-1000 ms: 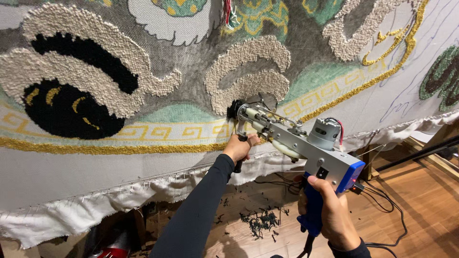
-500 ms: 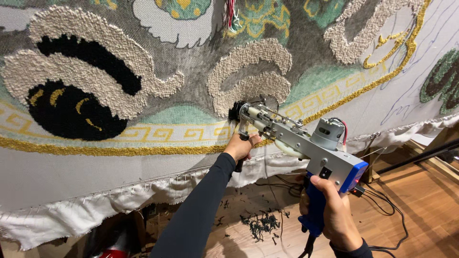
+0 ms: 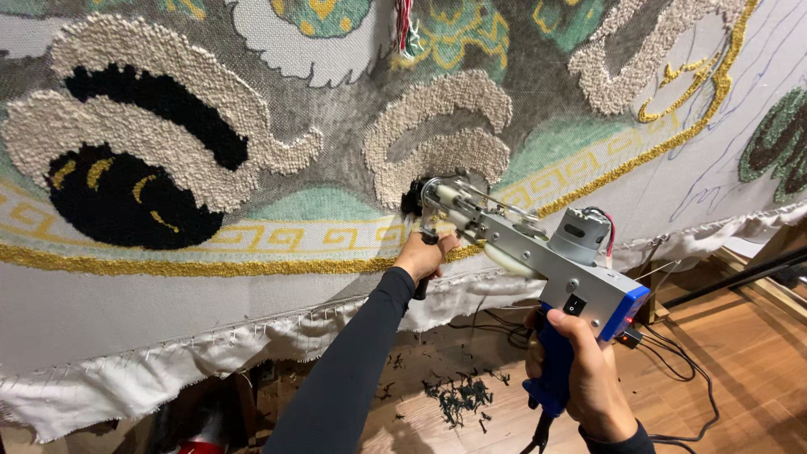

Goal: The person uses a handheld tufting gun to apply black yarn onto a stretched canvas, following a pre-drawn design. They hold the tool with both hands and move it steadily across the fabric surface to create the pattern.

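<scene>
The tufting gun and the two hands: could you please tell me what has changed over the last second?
Hardly anything: the tufting gun keeps its tip at the same dark patch on the cloth. The left hand still grips its front handle, the right hand its blue grip.

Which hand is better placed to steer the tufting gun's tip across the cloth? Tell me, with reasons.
Left, probably. The left hand grips the front handle just under the tip of the tufting gun, beside the cloth. The right hand holds the blue rear grip, farther back.

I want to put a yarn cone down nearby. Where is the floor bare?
Bare wooden floor lies right of the blue-handled tufting gun, beyond the black cables. Below the stretched cloth's white hem, dark yarn scraps crowd it.
</scene>
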